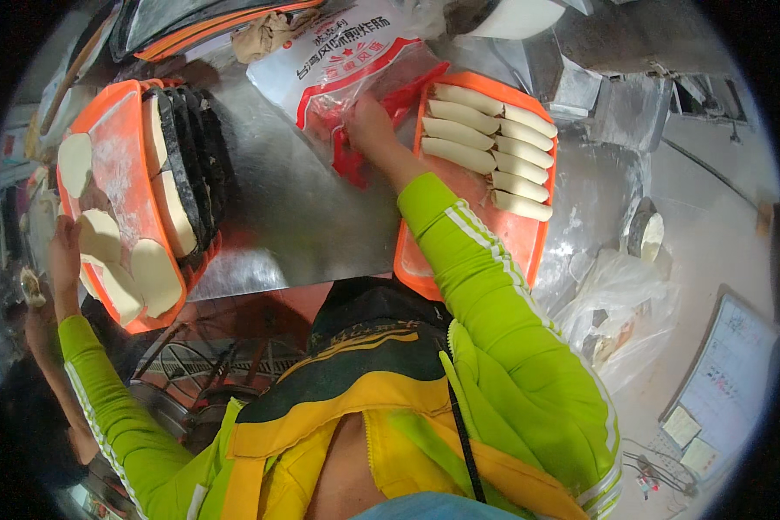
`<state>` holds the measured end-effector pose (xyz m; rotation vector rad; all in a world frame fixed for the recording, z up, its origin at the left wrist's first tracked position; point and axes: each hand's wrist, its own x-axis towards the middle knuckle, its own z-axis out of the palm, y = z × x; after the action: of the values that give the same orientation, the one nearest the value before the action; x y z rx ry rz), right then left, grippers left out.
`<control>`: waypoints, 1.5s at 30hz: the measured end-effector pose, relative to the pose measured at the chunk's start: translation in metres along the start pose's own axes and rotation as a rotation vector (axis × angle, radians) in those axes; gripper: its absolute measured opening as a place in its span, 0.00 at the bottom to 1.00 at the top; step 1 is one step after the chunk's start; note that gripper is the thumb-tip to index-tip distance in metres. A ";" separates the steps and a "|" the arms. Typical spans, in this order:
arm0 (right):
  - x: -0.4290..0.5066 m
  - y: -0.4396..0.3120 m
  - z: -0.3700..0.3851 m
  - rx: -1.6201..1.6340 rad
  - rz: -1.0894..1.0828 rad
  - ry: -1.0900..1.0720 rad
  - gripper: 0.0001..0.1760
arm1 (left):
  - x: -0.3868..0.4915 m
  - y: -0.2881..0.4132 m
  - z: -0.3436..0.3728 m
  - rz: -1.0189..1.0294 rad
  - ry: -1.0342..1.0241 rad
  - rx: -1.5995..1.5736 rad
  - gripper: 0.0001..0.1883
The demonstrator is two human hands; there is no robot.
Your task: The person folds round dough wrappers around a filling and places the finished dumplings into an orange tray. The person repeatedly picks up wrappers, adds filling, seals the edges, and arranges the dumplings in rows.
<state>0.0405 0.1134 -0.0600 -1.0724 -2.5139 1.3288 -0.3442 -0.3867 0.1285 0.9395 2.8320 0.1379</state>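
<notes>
My left hand [66, 244] is at the outer edge of an orange tray [120, 156], its fingertips against a flat oval dough piece [101, 235]. Whether it grips that piece is unclear. Several more dough ovals [156, 276] lie on this flour-dusted tray. My right hand [368, 122] reaches into a printed clear-and-white plastic bag [318, 71] with red parts; its fingertips are hidden there. Beside that hand, a second orange tray [471, 195] holds two columns of pale dough rolls [461, 133], some with brownish ends. My right forearm crosses over its near left part.
Dark trays [192, 169] with dough pieces stand against the left tray. Beneath is a steel table [279, 221]. A crumpled brown cloth or paper [266, 36] lies at the back. At right are a clear plastic bag [624, 312] and a whiteboard [721, 377]. Another person's arm [49, 351] shows far left.
</notes>
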 end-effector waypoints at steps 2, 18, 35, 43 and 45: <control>-0.011 -0.004 -0.007 0.048 -0.027 0.042 0.16 | -0.008 0.014 -0.006 0.020 0.094 -0.019 0.15; -0.201 0.109 -0.111 -0.599 -0.317 0.253 0.31 | -0.117 0.365 0.053 0.505 0.274 -0.350 0.28; -0.254 0.154 -0.130 -0.403 -0.536 0.124 0.27 | -0.213 0.564 0.262 0.710 0.010 -0.426 0.28; -0.229 0.157 -0.150 -0.305 -0.631 0.026 0.22 | -0.177 0.571 0.257 0.714 -0.180 -0.445 0.25; -0.230 0.156 -0.156 -0.266 -0.601 -0.050 0.21 | -0.173 0.569 0.258 0.682 -0.240 -0.516 0.24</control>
<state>0.3572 0.1339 -0.0314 -0.2512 -2.7723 0.8778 0.1709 -0.0256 -0.0277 1.5879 1.9942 0.7291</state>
